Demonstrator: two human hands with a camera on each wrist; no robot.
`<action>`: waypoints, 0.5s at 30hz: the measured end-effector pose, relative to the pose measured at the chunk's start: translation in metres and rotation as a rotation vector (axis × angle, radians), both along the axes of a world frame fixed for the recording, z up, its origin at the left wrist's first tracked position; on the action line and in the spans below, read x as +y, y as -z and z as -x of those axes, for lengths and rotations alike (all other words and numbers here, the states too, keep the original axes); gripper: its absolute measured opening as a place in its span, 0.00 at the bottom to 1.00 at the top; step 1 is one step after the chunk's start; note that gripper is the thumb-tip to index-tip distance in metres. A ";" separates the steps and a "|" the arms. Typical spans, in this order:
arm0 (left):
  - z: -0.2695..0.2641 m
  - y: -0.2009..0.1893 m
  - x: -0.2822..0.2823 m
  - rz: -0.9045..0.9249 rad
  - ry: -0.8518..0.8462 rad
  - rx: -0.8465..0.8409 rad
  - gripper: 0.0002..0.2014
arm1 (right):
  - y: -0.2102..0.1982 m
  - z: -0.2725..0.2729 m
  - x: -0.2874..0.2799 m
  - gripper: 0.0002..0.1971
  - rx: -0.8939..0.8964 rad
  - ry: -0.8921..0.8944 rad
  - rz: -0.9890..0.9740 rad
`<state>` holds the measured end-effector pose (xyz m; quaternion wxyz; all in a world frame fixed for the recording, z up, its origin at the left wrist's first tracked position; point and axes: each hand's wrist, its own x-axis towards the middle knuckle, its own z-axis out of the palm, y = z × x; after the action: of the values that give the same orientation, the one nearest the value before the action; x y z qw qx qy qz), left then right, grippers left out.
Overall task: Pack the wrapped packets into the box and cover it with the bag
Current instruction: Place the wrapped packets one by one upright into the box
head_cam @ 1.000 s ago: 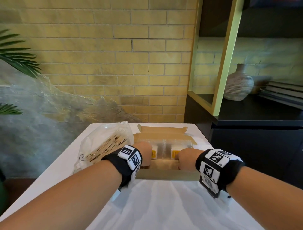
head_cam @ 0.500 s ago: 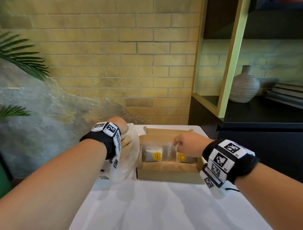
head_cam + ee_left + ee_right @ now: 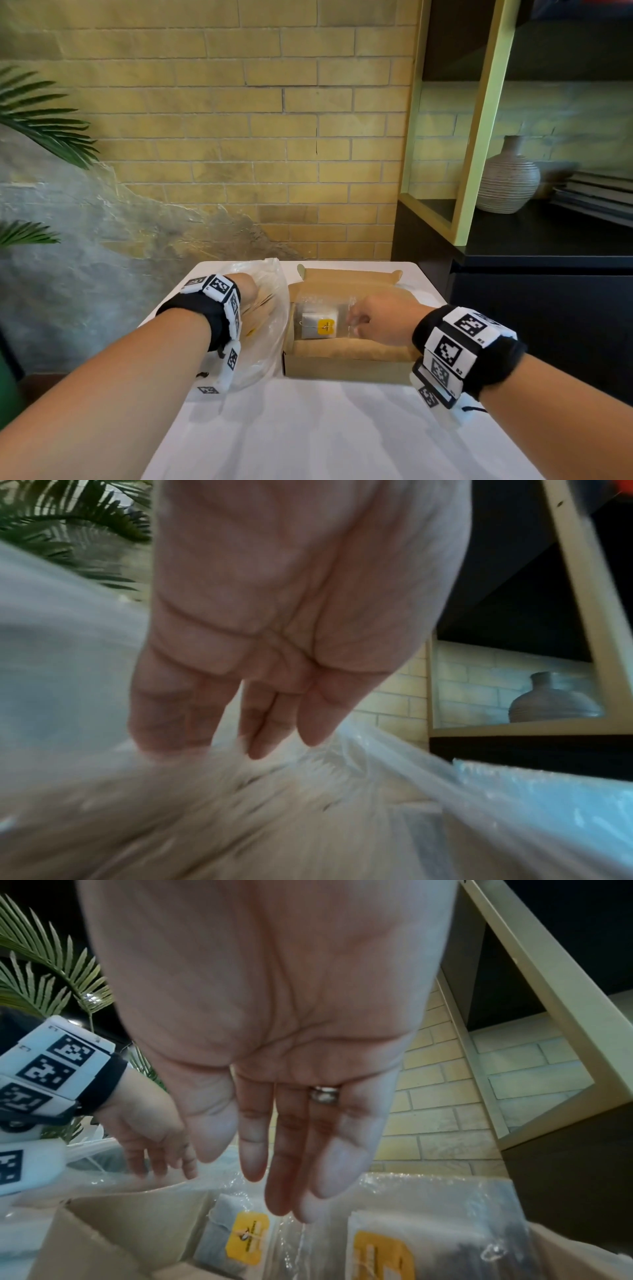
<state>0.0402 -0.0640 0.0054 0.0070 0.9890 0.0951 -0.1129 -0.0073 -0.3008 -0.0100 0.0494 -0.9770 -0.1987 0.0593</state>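
Observation:
A brown cardboard box stands open on the white table. Two clear-wrapped packets with yellow labels lie inside it, the left packet in plain sight and the right packet under my right hand. That hand hovers over them with straight fingers and holds nothing. Left of the box lies a crumpled clear plastic bag with brown strips inside. My left hand reaches down onto the bag, its straight fingertips touching the plastic.
The box's lid flap stands open toward the brick wall. A dark cabinet with a ribbed vase stands close on the right. Palm leaves hang at the left. Bare tabletop lies in front of the box.
My left hand has left the box and moved left onto the plastic bag. My right hand has stayed over the packets, shifting slightly right.

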 end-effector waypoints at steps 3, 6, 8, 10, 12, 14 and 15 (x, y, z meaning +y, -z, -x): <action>-0.007 -0.005 0.006 0.086 0.004 -0.041 0.23 | -0.003 0.003 -0.001 0.15 0.025 -0.021 -0.051; 0.008 -0.024 0.000 0.184 -0.039 -0.258 0.11 | -0.008 0.004 -0.004 0.15 0.029 -0.031 -0.094; 0.014 -0.030 -0.003 0.195 -0.041 -0.419 0.09 | -0.009 0.004 -0.004 0.14 0.022 -0.015 -0.102; 0.015 -0.027 0.002 0.259 -0.036 -0.506 0.11 | -0.011 0.004 -0.003 0.14 0.027 0.005 -0.128; 0.017 -0.025 0.003 0.365 -0.011 -0.546 0.14 | -0.013 0.006 -0.002 0.14 0.025 0.019 -0.165; 0.021 -0.026 -0.002 0.442 0.048 -0.593 0.16 | -0.017 0.008 -0.002 0.15 -0.001 0.029 -0.207; 0.025 -0.029 -0.005 0.487 0.077 -0.613 0.16 | -0.020 0.008 -0.002 0.16 -0.020 0.036 -0.231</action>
<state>0.0153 -0.0690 0.0342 0.2655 0.9491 0.0219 0.1681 -0.0156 -0.3024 0.0095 0.1605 -0.9689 -0.1869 0.0252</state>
